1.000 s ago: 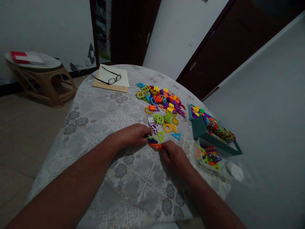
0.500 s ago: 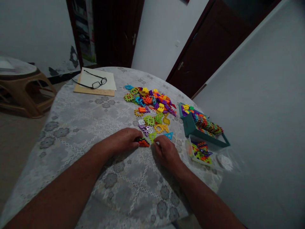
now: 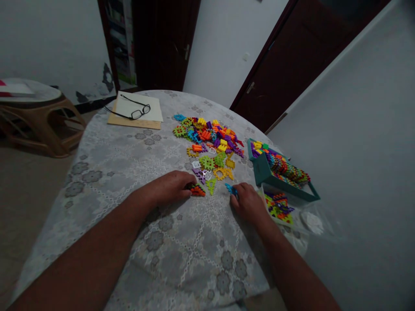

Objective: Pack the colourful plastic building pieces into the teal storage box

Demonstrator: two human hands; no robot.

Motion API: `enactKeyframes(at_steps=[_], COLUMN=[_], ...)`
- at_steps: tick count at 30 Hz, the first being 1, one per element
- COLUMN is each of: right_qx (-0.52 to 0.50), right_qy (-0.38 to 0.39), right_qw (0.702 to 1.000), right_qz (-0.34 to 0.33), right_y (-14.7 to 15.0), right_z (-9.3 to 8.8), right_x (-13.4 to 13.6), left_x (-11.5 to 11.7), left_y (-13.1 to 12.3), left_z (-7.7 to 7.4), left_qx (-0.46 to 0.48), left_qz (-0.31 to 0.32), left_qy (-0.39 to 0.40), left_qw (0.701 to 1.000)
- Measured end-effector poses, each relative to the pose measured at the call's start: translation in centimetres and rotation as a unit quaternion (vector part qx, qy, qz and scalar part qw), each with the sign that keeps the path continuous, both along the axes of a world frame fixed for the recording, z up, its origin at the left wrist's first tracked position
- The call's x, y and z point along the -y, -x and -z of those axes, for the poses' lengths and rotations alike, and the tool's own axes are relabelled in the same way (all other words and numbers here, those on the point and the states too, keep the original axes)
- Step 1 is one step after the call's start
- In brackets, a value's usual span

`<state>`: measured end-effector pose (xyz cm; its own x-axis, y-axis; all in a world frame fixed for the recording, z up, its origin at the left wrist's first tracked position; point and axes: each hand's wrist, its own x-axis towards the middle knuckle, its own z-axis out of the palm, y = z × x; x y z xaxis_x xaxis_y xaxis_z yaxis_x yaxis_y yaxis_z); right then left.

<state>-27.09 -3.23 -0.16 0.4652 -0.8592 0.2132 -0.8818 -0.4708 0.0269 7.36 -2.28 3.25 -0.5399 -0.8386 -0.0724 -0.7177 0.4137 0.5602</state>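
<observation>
On the Desk: Two Hands, One Piece Each

Near the middle of the lace-covered desk [image 3: 129, 172], left hand [image 3: 171, 188] curled palm down, fingertips pressed around one small orange stack [image 3: 197, 190] of joined pieces, low against the cloth. Just right of it, one green triangle [image 3: 211, 185], lying free. Further right, right hand [image 3: 251, 203] with fingers drawn together, pinching one blue triangle [image 3: 230, 188] at the tips; lifted or on the cloth, impossible to tell. Beyond both hands, one loose pile [image 3: 212, 138] of coloured pieces, far too many to count. At the right edge, one teal box [image 3: 264, 172] packed with more pieces, and just in front of it one clear tray [image 3: 266, 199] holding a smaller heap. At the far side, one pair of glasses [image 3: 136, 113] on one white sheet [image 3: 152, 110]. Off the desk to the left, one brown stool [image 3: 42, 123].
</observation>
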Motion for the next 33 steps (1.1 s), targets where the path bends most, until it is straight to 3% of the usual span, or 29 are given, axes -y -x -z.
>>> enactKeyframes(at_steps=[8,12,15,19,23,27,33], right_qx=[0.028,0.091,0.084,0.05,0.051,0.103,0.178], right_qy=[0.026,-0.05,-0.105,-0.099,-0.068,-0.052,-0.018], right_qw=[0.997,0.981,0.972,0.977,0.984,0.981,0.978], right_qz=[-0.069,-0.164,-0.195,-0.18,-0.157,-0.153,-0.105], right_y=[0.4,-1.9,-4.9,-8.2,-9.7,-9.9,-8.4], right_z=[0.4,-0.4,-1.1,-1.2,-0.7,-0.1,0.6], right_x=[-0.8,-1.7,-2.7,-2.8,-2.2,-1.9,-0.8], left_x=[-0.1,-0.1,0.0,0.0,-0.4,-0.6,-0.2], left_y=[0.1,0.0,-0.1,-0.1,-0.1,0.0,0.3], left_z=[0.2,0.4,0.8,0.8,0.2,0.0,1.1], left_qx=[-0.005,-0.007,-0.023,-0.033,-0.025,-0.019,-0.019], left_qz=[0.0,-0.002,0.0,0.0,-0.004,-0.005,-0.012], left_qy=[0.003,0.004,0.006,-0.001,-0.002,-0.006,0.025], left_qw=[1.0,1.0,1.0,0.999,1.0,1.0,0.999])
